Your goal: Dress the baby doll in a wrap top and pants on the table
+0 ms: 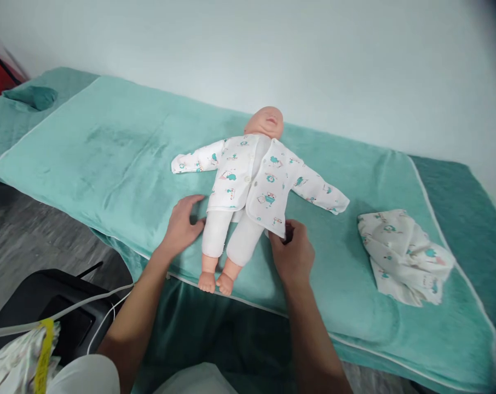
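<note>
A baby doll [217, 235] lies face up on the green-covered bed, its head toward the wall and its bare feet toward me. It wears a white printed jacket [268, 191] with both sleeves spread out; the front panels meet at mid-chest and part above and below. My left hand [184, 224] rests beside the doll's hip, fingers curved and apart, holding nothing. At the jacket's lower corner, my right hand [293, 249] has its thumb and fingers closed on the hem. The tips of those fingers are partly hidden.
A crumpled printed cloth [404, 257] lies on the bed cover [120, 142] to the right. Behind the bed rises a white wall [313, 60]. At the lower left are a black chair [59, 295], a pale hose [92, 295] and patterned fabric with a yellow strip [45, 355].
</note>
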{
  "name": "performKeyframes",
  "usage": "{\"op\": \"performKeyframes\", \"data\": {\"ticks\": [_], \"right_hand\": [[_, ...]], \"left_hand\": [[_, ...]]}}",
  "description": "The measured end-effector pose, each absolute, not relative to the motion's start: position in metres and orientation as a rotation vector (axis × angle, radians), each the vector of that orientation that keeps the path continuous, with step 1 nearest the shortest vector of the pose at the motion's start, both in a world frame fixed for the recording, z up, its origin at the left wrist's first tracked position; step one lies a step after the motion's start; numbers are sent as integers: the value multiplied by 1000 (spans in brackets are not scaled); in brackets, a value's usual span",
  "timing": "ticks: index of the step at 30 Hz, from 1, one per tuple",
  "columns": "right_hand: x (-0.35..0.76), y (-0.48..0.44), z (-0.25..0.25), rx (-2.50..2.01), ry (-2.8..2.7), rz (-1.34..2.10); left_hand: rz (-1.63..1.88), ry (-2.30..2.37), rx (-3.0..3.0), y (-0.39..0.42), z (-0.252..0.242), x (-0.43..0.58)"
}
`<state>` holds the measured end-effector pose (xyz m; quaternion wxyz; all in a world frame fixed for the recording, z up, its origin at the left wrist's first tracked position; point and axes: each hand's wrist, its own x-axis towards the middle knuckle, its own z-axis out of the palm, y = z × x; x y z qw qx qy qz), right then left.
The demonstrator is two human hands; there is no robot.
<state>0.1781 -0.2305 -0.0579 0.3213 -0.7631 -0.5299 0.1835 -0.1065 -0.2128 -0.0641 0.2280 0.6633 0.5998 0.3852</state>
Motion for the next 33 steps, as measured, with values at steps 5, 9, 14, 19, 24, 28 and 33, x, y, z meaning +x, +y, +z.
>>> {"op": "performKeyframes", "data": {"ticks": [5, 9, 14, 19, 24, 28, 33], "right_hand": [[165, -233, -56, -2066, -1348, 499], [155, -232, -54, -2136, -1290, 462], [157, -234, -56, -2057, -1268, 471], [165, -241, -60, -1974, -1295, 467], [171, -243, -63, -1972, -1261, 450], [173, -246, -61, -1976, -1286, 446], [182, -254, -56, -1888, -1359, 520]], "left_hand": [[888, 1826, 1966, -210, -57, -86], [877, 1856, 2026, -203, -57, -66], [1047, 1795, 1984, -203, -61, -56], [1314, 1861, 1798, -207, -67, -59], [1401, 1892, 1755, -209, -72, -59], [1375, 1917, 1757, -209, -74, -59], [1365, 1853, 1748, -211, -71, -62]]}}
